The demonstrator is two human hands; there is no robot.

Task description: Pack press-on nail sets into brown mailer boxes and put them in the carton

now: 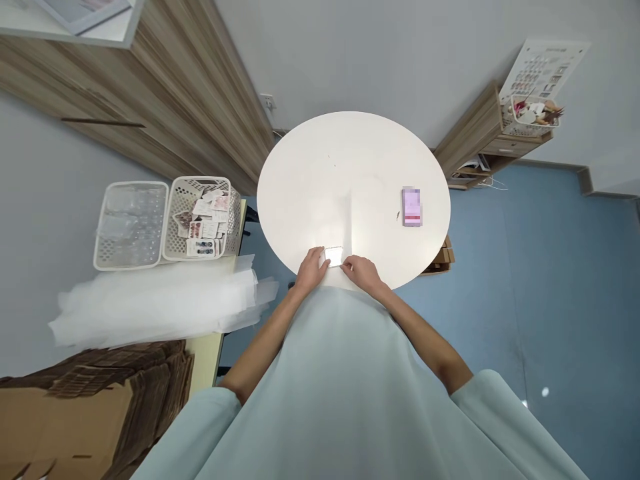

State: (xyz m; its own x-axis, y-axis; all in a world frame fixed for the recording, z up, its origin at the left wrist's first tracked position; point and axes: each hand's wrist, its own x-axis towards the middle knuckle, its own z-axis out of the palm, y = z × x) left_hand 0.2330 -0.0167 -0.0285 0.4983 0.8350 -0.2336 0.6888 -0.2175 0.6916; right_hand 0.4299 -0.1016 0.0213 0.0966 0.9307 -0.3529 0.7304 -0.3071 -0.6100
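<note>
A small, shiny white rectangular piece (333,257) lies at the near edge of the white oval table (305,180); glare hides what kind of thing it is. My left hand (311,270) grips its left side, with the thumb over the lower left corner. At its lower right corner, the fingers of my right hand (362,272) are pinched together on the edge. Farther right on the table rests a purple and pink rectangular thing (412,208), blurred by pixels. A tiny dark item (398,215) is just left of it.
Left of the table stand a white basket of small packets (205,223) and a basket of clear plastic pieces (131,217). White wrapping sheets (165,300) and folded cardboard (75,413) lie nearer me. A wooden cabinet (475,137) stands at the back right.
</note>
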